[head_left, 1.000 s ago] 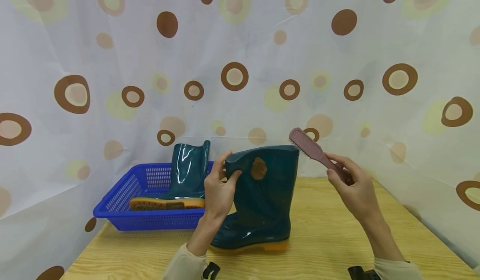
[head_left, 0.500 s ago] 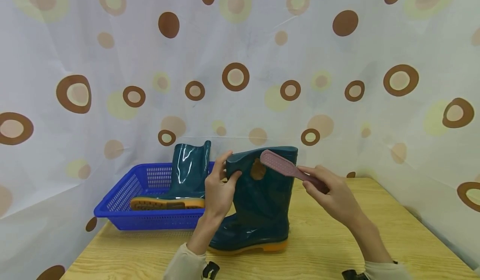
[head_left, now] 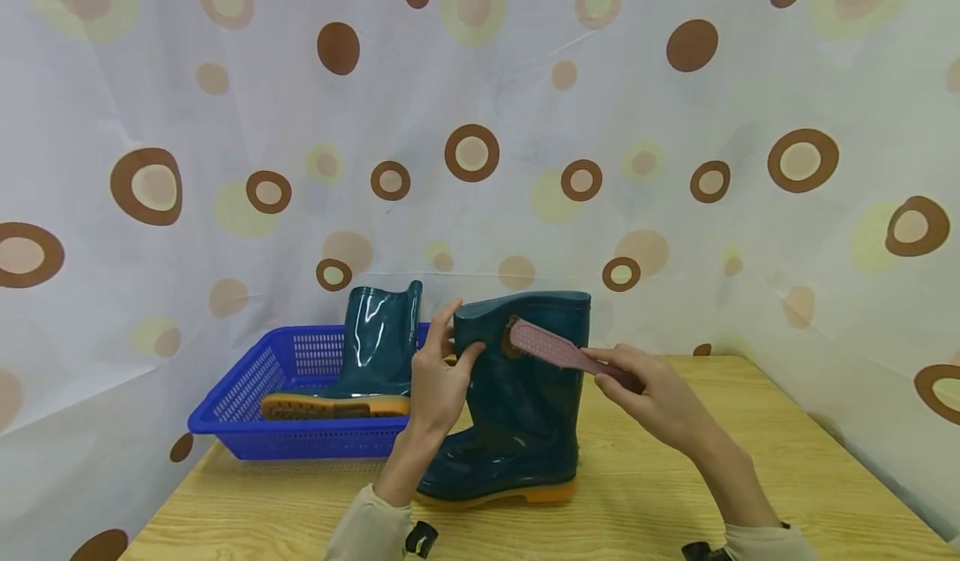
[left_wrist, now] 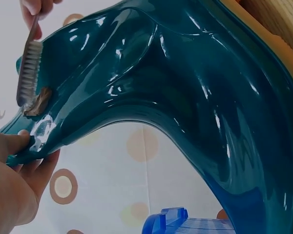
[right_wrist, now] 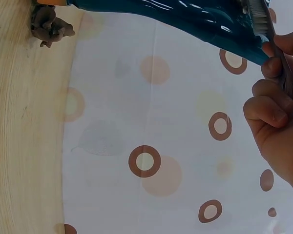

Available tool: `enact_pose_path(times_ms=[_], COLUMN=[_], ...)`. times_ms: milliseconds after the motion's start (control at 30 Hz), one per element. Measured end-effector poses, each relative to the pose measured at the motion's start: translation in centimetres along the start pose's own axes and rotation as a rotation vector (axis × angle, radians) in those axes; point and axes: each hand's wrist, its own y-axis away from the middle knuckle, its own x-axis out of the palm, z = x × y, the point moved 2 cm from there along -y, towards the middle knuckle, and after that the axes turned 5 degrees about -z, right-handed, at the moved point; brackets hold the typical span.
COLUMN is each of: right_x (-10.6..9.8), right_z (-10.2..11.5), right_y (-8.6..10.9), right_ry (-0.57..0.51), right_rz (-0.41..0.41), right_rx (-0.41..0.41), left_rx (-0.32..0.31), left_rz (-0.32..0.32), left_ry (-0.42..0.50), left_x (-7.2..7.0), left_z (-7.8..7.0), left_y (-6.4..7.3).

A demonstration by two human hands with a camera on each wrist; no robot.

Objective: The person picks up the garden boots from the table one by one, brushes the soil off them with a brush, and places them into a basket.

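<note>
A dark green rain boot (head_left: 517, 428) with an orange sole stands upright on the table, toe to the left. My left hand (head_left: 438, 386) pinches the front of its top rim between thumb and fingers. In my right hand (head_left: 660, 398) is the handle of a pink brush (head_left: 546, 344). Its pale bristles (left_wrist: 30, 73) face the boot shaft, the tip at a brown mud patch (left_wrist: 38, 102) near the rim. The brush covers most of that patch in the head view. The right wrist view shows fingers (right_wrist: 271, 109) curled round the brush handle.
At the left a blue plastic basket (head_left: 322, 443) holds a second green rain boot (head_left: 371, 344). A brown lump (right_wrist: 50, 25) lies on the wooden table (head_left: 652, 478) by the boot's heel. A dotted curtain (head_left: 480, 86) hangs behind and along the sides.
My right hand has brought the brush left and down from beyond the boot's back rim onto the mud patch. The left hand keeps its grip on the rim.
</note>
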Motion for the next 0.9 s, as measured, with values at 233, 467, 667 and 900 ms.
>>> enact_pose_path(times_ms=[233, 467, 667, 900], right_x=[0.0, -0.8, -0.9, -0.7], right_z=[-0.1, 0.1, 0.6, 0.5], right_y=[0.1, 0.2, 0.0, 0.0], right_ry=[0.010, 0.006, -0.029, -0.006], right_rz=[0.031, -0.089, -0.168, -0.148], right_rx=[0.036, 0.002, -0.070, -0.069], left_rx=[-0.062, -0.202, -0.233, -0.256], left_rz=[0.091, 0.523, 0.712, 0.608], left_ry=[-0.047, -0.114, -0.112, 0.011], left_x=[-0.1, -1.6, -2.7, -1.8], left_z=[0.4, 1.6, 1.7, 1.7], left_y=[0.0, -0.3, -0.4, -0.2])
